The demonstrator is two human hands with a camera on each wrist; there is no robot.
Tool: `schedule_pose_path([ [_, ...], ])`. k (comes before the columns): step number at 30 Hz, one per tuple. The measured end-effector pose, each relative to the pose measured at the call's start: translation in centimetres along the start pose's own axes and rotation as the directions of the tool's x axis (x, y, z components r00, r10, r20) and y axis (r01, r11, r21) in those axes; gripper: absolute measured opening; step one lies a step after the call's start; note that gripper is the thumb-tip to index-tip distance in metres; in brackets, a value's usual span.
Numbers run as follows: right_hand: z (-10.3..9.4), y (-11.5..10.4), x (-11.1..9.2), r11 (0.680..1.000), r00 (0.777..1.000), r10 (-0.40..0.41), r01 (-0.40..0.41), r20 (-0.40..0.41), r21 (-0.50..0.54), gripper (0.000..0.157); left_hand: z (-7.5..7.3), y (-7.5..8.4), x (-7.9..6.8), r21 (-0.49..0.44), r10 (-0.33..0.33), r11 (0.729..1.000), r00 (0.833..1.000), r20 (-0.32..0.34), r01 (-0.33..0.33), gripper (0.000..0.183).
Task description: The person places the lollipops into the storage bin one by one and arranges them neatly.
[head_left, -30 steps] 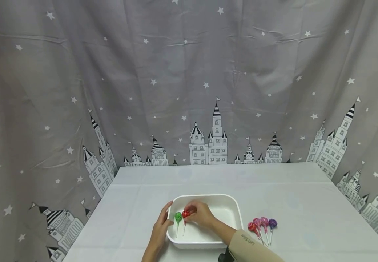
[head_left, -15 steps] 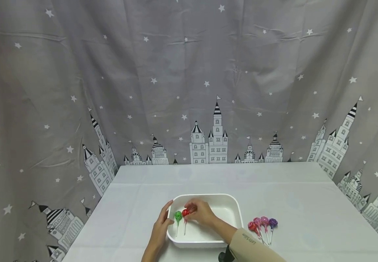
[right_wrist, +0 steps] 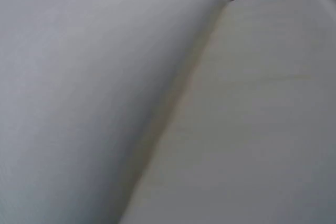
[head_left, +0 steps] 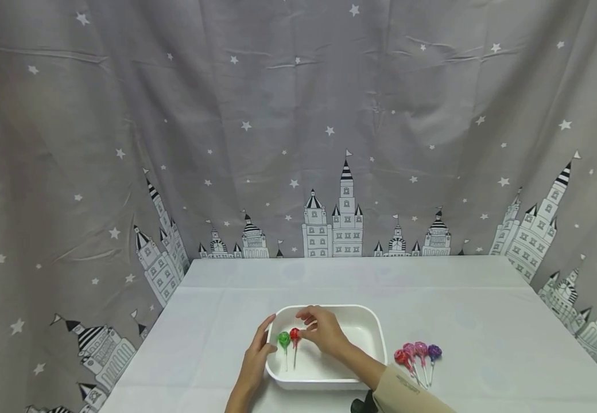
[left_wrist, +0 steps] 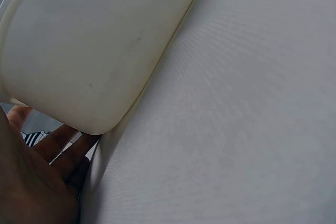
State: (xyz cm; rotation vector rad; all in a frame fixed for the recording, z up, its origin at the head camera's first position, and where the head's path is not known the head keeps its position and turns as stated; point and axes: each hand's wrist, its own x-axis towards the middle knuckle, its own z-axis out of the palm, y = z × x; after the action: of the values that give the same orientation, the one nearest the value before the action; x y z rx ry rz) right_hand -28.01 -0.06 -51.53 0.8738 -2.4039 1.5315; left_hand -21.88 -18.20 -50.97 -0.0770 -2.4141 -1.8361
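Head view: left hand [head_left: 254,357] clamped on the left end of a white tray [head_left: 324,380], thumb at the rim, fingers along the outside; right hand [head_left: 328,331] over the tray, thumb and fingers apart, thumb close by a red lollipop [head_left: 295,334], contact impossible to tell; between both hands, inside the tray, a green lollipop [head_left: 284,339] beside the red lollipop; right of the right hand, four more lollipops [head_left: 421,349] bunched on a white tablecloth [head_left: 216,310]; beyond both hands, a grey castle-print curtain [head_left: 257,92]

Left wrist view: left fingers against the tray's outer corner

Right wrist view: blurred tray wall beside the tablecloth
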Motion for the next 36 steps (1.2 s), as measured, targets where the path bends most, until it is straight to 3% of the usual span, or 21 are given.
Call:
schedule_pose_path([
  [5,-1.6,-1.7,-0.5,0.993,0.995,-0.089,0.092,-0.052,0.067,0.024,0.0,0.2,-0.1,0.009,-0.017,1.000,1.000,-0.001,0.017,0.062],
  [8,-2.7,-2.8,-1.1,0.994,0.996,-0.030,0.038,-0.081,0.102,0.021,0.0,-1.2,0.4,-0.007,-0.018,1.000,1.000,-0.002,0.018,0.064],
  [11,-4.1,-3.8,-1.8,0.987,0.988,0.079,-0.059,-0.132,0.152,0.020,0.0,-2.7,1.0,-0.006,-0.009,1.000,1.000,-0.008,0.009,0.065],
  [18,-8.7,-4.3,-3.6,0.953,0.917,0.254,-0.182,-0.307,0.243,0.017,0.3,-3.7,1.4,0.002,0.005,1.000,1.000,-0.016,-0.005,0.065],
  [25,-13.8,-1.8,-5.8,0.941,0.855,0.339,-0.304,-0.392,0.150,0.017,0.4,-3.6,1.3,0.002,0.004,1.000,1.000,-0.020,-0.004,0.065],
  [32,-17.2,5.2,-9.8,0.941,0.846,0.300,-0.339,-0.442,-0.009,0.033,0.4,-3.5,1.2,-0.003,0.008,1.000,1.000,-0.018,-0.008,0.065],
  [36,-18.4,5.0,-11.6,0.910,0.820,0.370,-0.414,-0.436,-0.008,0.039,0.3,-3.4,1.1,-0.010,0.003,1.000,1.000,-0.024,-0.003,0.066],
])
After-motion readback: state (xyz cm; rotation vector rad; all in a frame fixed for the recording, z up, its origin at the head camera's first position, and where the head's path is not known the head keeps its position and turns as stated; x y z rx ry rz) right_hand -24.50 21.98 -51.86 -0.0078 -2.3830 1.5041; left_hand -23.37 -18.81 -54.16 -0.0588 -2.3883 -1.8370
